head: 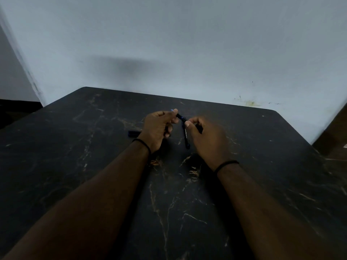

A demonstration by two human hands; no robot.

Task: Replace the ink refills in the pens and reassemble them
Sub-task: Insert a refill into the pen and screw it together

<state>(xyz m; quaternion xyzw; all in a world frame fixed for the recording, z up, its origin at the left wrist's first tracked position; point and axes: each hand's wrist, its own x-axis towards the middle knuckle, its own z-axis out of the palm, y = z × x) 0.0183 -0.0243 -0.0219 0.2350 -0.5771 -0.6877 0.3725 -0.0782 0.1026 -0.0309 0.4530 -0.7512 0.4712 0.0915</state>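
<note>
Both hands hold one dark pen (181, 118) above the black marble table (93, 166). My left hand (156, 128) pinches its far end, where a small light blue tip shows at the thumb. My right hand (206, 137) grips the pen's other end. A second dark pen (186, 136) with pale lettering lies on the table between the hands, pointing toward me. A dark blue pen cap or part (133, 133) lies on the table just left of my left wrist.
A pale wall (187, 53) rises right behind the table's far edge. The table's left edge drops to a dark floor area at the left. A brown surface (334, 139) stands past the table's right corner.
</note>
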